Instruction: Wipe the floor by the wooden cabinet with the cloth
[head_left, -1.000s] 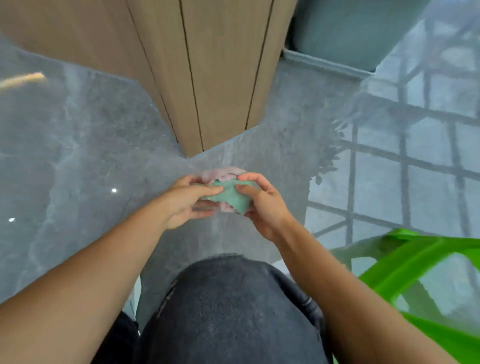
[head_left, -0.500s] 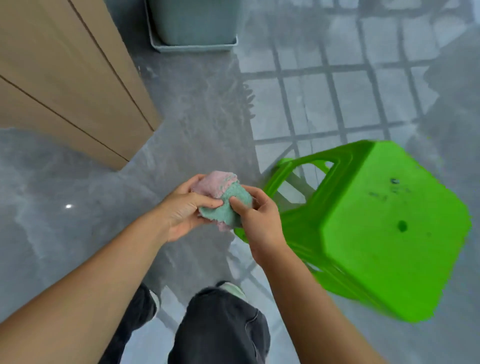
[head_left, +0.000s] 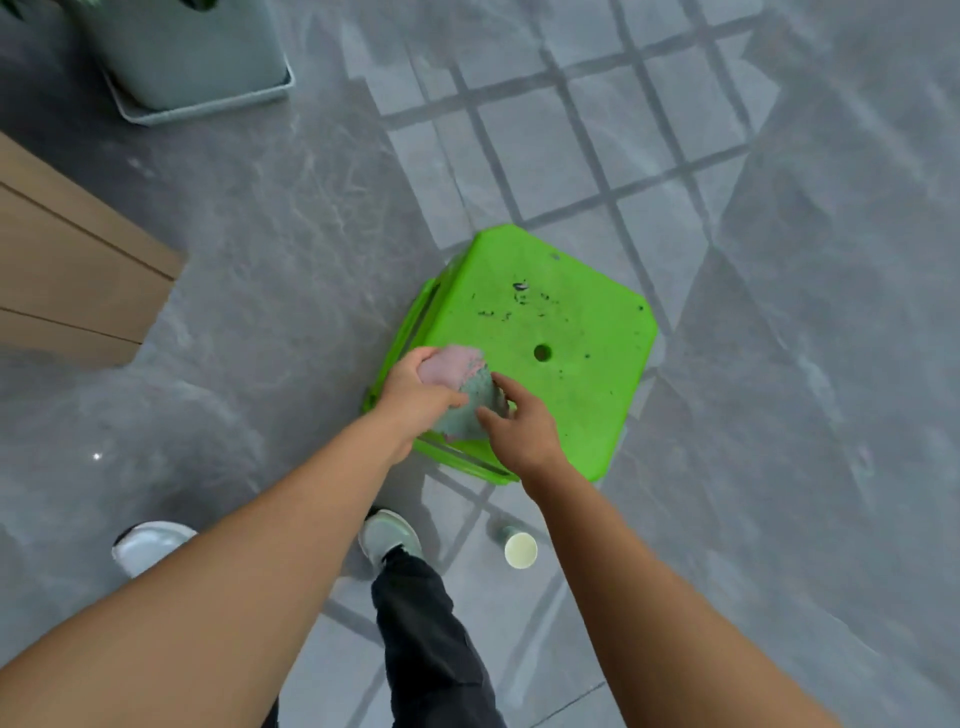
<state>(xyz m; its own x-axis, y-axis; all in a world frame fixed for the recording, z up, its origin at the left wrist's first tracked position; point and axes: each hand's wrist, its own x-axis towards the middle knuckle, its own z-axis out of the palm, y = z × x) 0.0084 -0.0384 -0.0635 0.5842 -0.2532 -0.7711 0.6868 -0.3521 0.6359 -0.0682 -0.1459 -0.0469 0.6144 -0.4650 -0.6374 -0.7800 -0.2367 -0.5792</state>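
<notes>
Over the stool (head_left: 550, 332) at frame centre, the left hand (head_left: 415, 395) clamps the bunched cloth (head_left: 470, 397), the right hand (head_left: 519, 431), fingers loose, seemingly just touching it, likely shaping a wiping pad.

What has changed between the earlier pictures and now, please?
The person has risen from a crouch; the view swung from the wooden cabinet to the green stool, and the cloth is now held over it. The right hand has loosened its pinch, fingers nearly straight against the cloth. Unchanged: the left hand still grips the wadded cloth.
</notes>
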